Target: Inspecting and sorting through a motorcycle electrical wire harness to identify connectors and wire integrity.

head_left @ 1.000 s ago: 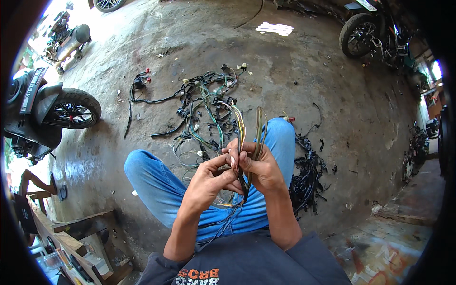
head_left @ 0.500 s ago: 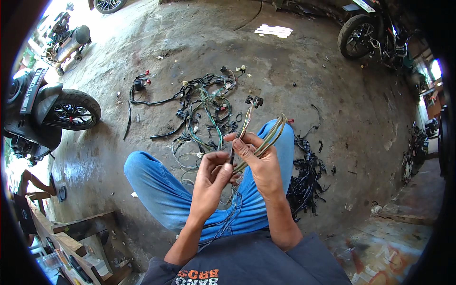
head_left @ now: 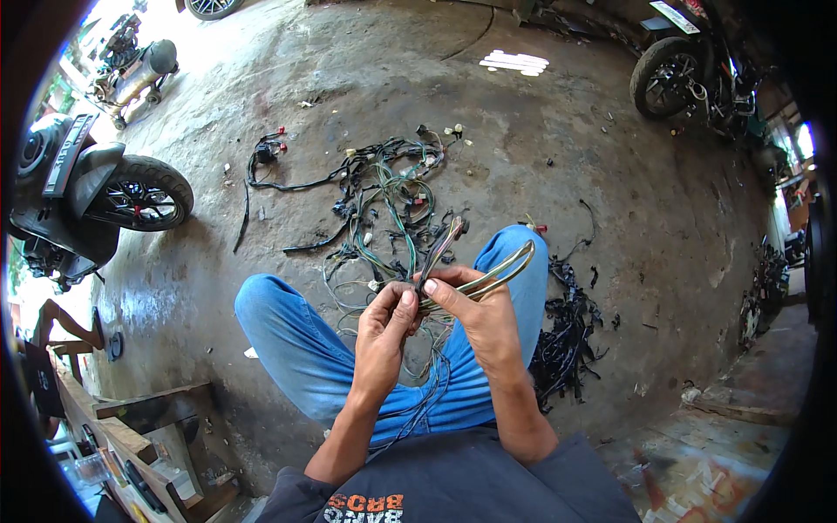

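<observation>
Olive wires dipping, both thumbs closing in on one dark bundle

The left hand [head_left: 381, 336] and right hand [head_left: 486, 322] are now working almost level, just above the lap [head_left: 392, 408]; half a second ago the right thumb was sitting higher up the wire bundle [head_left: 433, 255]. That bundle is leaning forward rather than standing up, its dark connector [head_left: 464, 229] dropping toward the wiring harness [head_left: 386, 185] on the concrete floor [head_left: 610, 183], too blurred to tell its shape. Left thumb and forefinger are pinching together on the bundle's dark stretch; right thumb and forefinger are clamping it just beside them. How the hidden right fingers are closing on the olive wires [head_left: 528, 251] cannot be told. That loop is reaching out lower across the right knee [head_left: 532, 279]. For the work in hand, this is seemingly bringing both grips to one spot. Thin loose wires [head_left: 425, 405] are trailing over the lap; black strips [head_left: 562, 336] are lying beyond the right leg.
</observation>
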The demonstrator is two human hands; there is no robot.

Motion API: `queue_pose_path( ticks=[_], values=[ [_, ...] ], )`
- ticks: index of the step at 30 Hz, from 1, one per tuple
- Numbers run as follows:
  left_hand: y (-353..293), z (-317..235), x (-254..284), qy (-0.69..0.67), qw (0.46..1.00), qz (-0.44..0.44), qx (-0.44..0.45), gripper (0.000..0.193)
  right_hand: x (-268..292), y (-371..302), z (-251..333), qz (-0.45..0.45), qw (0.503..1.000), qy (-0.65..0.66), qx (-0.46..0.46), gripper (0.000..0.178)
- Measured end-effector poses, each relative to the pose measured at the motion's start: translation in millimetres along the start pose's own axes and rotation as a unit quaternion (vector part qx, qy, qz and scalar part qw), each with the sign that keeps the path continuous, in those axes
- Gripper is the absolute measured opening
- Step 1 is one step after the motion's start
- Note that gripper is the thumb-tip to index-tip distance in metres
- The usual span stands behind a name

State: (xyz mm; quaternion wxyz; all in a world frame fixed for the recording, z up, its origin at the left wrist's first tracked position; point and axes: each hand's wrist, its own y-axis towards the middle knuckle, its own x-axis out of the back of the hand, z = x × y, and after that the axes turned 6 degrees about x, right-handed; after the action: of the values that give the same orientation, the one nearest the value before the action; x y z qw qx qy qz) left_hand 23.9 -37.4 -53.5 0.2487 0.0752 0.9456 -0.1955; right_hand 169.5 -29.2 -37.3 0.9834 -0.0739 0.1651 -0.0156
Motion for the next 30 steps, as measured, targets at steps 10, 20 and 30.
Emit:
queue_pose_path(
  ticks=[10, 20, 30],
  values=[
    [2.1, 8.3, -7.0, -0.002, 0.999, -0.038, -0.034, 0.012, -17.6, -3.6, -7.2, -0.108, 0.972, -0.167, 0.125, 0.011],
    [-3.8, 5.4, -18.3, -0.009, 0.992, -0.114, -0.047, 0.012, -14.9, -2.8, -3.7, -0.089, 0.892, -0.343, 0.282, 0.013],
    [-0.9, -4.9, -18.6, 0.148, 0.983, -0.098, -0.046, 0.014, 3.0, 1.6, 6.4, -0.041, 0.868, -0.391, 0.304, 0.014]
  ],
)
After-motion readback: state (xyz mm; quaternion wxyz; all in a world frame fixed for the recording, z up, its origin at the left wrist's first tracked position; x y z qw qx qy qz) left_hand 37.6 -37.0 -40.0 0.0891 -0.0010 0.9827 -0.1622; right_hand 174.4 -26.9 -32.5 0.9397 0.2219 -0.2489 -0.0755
